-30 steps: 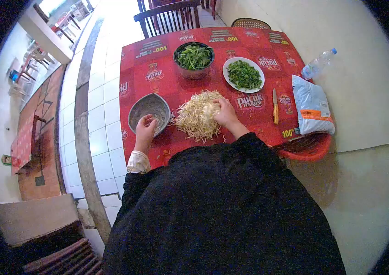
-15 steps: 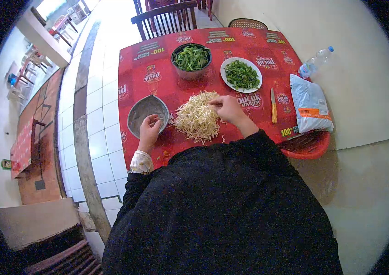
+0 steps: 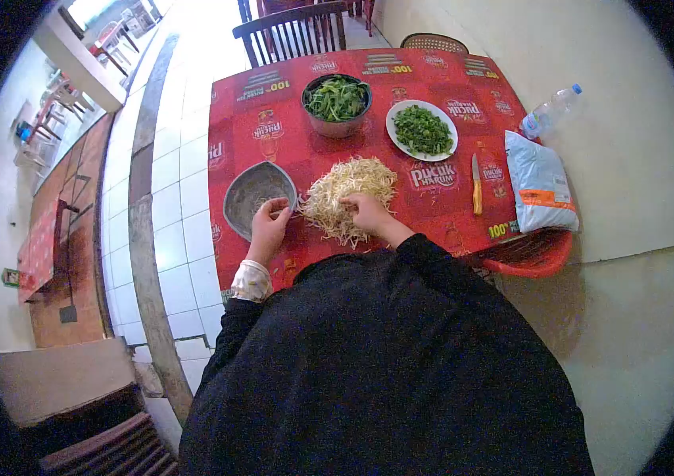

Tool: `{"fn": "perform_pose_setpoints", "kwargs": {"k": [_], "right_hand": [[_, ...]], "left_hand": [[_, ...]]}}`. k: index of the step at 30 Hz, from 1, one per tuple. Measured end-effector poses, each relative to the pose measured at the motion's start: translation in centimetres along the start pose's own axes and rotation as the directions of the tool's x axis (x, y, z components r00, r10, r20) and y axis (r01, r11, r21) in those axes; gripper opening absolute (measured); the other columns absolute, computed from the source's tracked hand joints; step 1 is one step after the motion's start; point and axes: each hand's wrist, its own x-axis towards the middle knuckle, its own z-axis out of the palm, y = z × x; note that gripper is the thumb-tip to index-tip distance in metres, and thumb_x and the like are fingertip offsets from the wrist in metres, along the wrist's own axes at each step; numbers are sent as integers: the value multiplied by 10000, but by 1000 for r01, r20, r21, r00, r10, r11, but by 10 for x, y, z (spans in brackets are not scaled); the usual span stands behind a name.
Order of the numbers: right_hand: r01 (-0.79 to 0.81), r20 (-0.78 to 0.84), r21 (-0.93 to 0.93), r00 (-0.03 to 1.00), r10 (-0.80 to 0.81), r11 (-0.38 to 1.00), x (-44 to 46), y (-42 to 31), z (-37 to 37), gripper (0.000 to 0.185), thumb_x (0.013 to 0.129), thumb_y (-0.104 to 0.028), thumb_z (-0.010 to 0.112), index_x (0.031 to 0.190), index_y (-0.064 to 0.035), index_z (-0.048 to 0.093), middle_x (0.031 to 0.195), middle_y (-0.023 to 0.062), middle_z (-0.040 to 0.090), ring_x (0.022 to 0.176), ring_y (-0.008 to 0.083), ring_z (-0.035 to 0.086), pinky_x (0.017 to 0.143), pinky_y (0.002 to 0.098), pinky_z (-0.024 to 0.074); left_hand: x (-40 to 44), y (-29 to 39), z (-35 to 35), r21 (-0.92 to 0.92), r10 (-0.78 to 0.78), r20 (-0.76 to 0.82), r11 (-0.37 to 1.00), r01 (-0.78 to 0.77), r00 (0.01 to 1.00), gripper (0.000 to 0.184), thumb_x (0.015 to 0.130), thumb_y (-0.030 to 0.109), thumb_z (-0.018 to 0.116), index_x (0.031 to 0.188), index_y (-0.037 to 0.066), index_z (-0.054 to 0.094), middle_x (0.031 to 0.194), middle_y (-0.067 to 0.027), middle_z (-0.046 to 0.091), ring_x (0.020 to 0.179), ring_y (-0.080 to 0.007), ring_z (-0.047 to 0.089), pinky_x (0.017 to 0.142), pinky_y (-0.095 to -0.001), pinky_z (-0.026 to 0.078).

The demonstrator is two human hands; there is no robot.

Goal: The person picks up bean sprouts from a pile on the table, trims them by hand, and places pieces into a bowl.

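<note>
A loose heap of pale bean sprouts [image 3: 350, 184] lies directly on the red printed tablecloth. My right hand [image 3: 371, 216] is at the heap's near right side, its fingertips pinched together on some sprouts. At the right rim of a grey bowl [image 3: 251, 190], my left hand [image 3: 270, 226] is closed, thumb against curled fingers; whatever it may hold is too small to name. The bowl's inside is grey and partly hidden by that hand.
Behind the sprouts stand a dark pot of leafy greens [image 3: 336, 125] and a white plate [image 3: 391, 143] of chopped greens. To the right lie a knife [image 3: 476, 186], a grey plastic package [image 3: 541, 181] and a water bottle [image 3: 551, 113]. A red chair [image 3: 531, 255] touches the right side.
My right hand has moved left and toward me, from the heap's right edge onto its near part. My left hand has shifted slightly right, near the bowl's rim.
</note>
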Motion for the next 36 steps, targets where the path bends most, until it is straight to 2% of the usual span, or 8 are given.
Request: {"fn": "perform_pose_setpoints", "kwargs": {"k": [2, 5, 9, 13, 20, 26, 29, 36], "right_hand": [[-149, 56, 99, 988, 144, 984, 0, -8, -15, 299, 678, -33, 551, 966, -30, 635, 747, 122, 629, 686, 211, 614, 642, 299, 481], [-212, -225, 116, 946, 234, 970, -15, 24, -32, 255, 691, -72, 591, 937, -36, 649, 755, 116, 639, 681, 194, 623, 640, 297, 487], [-437, -193, -226, 896, 400, 871, -45, 53, -57, 245, 682, -143, 670, 904, -41, 660, 822, 130, 633, 770, 258, 614, 696, 340, 485], [-411, -234, -421, 910, 341, 808, -57, 56, -46, 214, 675, -168, 691, 853, -52, 661, 855, 135, 586, 836, 319, 566, 743, 393, 460], [-477, -252, -297, 875, 414, 827, -68, 39, -40, 122, 717, -153, 647, 774, -50, 615, 827, 137, 553, 835, 318, 546, 724, 412, 446], [-254, -360, -141, 913, 189, 957, -67, -8, -48, 116, 725, -143, 649, 783, -45, 627, 769, 100, 552, 715, 241, 569, 624, 340, 454], [-251, -341, 38, 906, 249, 967, -59, -42, -52, 143, 685, -171, 682, 751, -53, 636, 733, 130, 555, 708, 294, 553, 627, 380, 446], [-61, -328, -42, 944, 44, 997, -58, -72, -51, 132, 691, -129, 662, 772, -30, 627, 776, 132, 568, 780, 299, 554, 671, 363, 450]], "left_hand": [[-3, 2, -3, -8, 17, -18, 1000, -17, 1000, 262, 797, 112, 592, 1024, -16, 570, 948, -87, 610, 829, -147, 587, 741, -264, 459], [-6, 0, -8, 28, 51, -50, 998, -50, 997, 260, 797, 118, 593, 1021, -14, 575, 937, -86, 613, 827, -145, 586, 739, -265, 460], [-6, -8, -7, 0, 7, -28, 1000, -7, 1000, 248, 796, 128, 597, 1002, -8, 587, 922, -78, 617, 813, -139, 586, 732, -264, 462], [-4, -2, 7, -9, 19, 21, 1000, -19, 1000, 234, 795, 130, 598, 987, -4, 595, 910, -73, 619, 794, -132, 584, 718, -263, 464], [-12, 14, 33, -12, 132, 155, 991, -132, 979, 247, 799, 139, 596, 1003, 0, 581, 887, -65, 623, 751, -117, 574, 691, -252, 464], [-20, 30, 66, 133, 189, 353, 959, -249, 916, 292, 790, 195, 610, 976, -29, 598, 876, -131, 641, 769, -182, 622, 694, -293, 490], [-18, 44, 87, 170, 109, 439, 965, -201, 892, 325, 807, 221, 607, 1032, -13, 592, 929, -106, 637, 829, -168, 597, 750, -293, 472], [-15, 38, 99, -21, 184, 430, 981, -194, 884, 263, 821, 221, 589, 921, -21, 619, 773, -90, 640, 666, -132, 580, 618, -264, 469]]}}
